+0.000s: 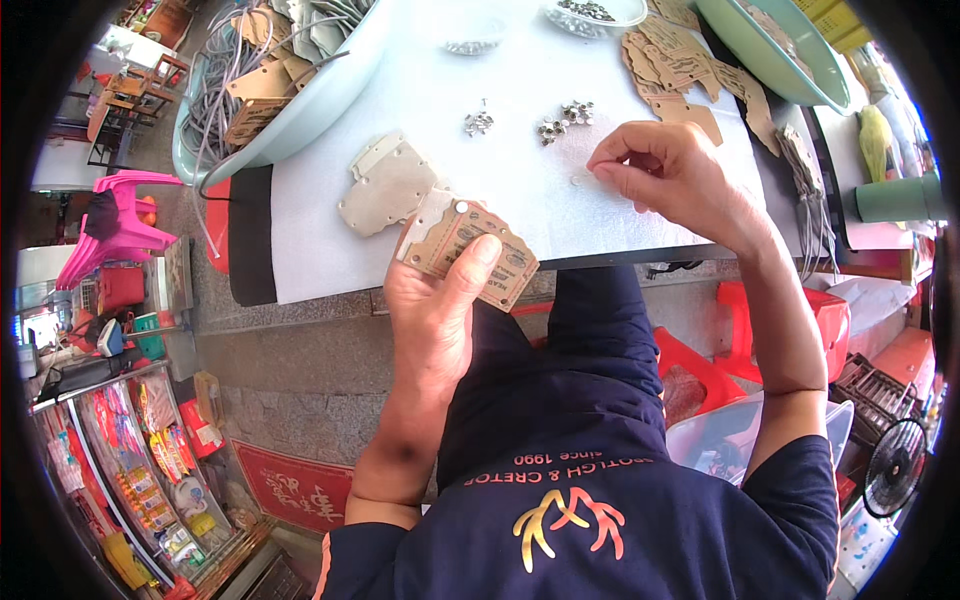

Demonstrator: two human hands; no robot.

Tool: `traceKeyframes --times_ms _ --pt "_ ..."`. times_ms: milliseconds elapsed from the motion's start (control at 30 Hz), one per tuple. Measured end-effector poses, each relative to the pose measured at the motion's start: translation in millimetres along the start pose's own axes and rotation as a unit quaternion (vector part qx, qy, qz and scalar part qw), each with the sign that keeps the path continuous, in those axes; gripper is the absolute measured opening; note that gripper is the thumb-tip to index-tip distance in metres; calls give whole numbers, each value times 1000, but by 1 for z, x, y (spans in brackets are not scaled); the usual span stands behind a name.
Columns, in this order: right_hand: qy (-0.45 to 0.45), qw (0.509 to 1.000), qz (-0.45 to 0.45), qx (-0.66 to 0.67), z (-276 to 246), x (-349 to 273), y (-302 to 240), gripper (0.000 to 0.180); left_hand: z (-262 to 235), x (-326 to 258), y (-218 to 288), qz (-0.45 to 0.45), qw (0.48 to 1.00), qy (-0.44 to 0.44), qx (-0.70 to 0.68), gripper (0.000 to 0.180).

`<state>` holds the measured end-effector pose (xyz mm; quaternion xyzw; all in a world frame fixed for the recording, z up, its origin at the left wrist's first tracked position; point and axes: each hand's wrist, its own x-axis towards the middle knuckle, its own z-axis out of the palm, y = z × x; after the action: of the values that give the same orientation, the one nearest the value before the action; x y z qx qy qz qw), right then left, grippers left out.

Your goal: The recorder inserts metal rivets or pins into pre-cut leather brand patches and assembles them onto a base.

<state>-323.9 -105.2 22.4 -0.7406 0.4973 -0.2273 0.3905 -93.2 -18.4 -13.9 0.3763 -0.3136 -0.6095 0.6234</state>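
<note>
My left hand (437, 305) grips a brown printed cardboard card (513, 268), thumb flat on top, over the table's front edge. A small round white stud sits at the card's upper corner. Beyond it lie loose grey-beige cards (385, 190) with small holes, overlapping on the table. Over the right part of the table my right hand (690, 180) is closed in a pinch; what its fingertips hold, if anything, is too small to make out. Ahead of it are a pile of small shiny metal fasteners (565, 120) and a second, smaller pile (478, 122).
A white sheet (420, 90) covers the table. A pale green basin (365, 75) of cables and cards stands at left, another basin (825, 75) at far right. Clear tubs (597, 18) of small parts sit at the back, near brown cards (665, 60). Red stools (700, 370) stand below.
</note>
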Motion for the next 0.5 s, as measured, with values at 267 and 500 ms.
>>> traceKeyframes --times_ms 267,500 --pt "61 984 -135 -104 16 5 11 8 3 -1 1 1 1000 -2 -2 27" --pt "70 957 -185 -212 22 0 -3 9 7 0 3 1 1000 8 10 24"
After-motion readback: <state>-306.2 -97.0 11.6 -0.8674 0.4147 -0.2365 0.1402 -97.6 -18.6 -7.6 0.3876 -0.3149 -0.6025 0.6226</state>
